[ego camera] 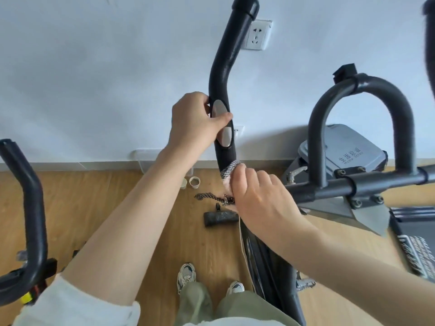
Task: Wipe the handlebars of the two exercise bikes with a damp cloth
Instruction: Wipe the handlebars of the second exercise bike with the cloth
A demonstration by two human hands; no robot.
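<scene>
Two hands working here: left hand (193,123) is curling its fingers around the handlebar (223,90) by the metal sensor plates, steadying it, while right hand (256,196) is pinching the cloth (229,169) wrapped just below. Probably best twisting it while sliding upward.

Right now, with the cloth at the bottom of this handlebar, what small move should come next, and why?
Probably slide the right hand with the cloth upward along the handlebar. The cloth is wrapped low on the bar, below the metal sensor pads, and the left hand grips the bar above, steadying it. That hand may need to shift aside.
</scene>
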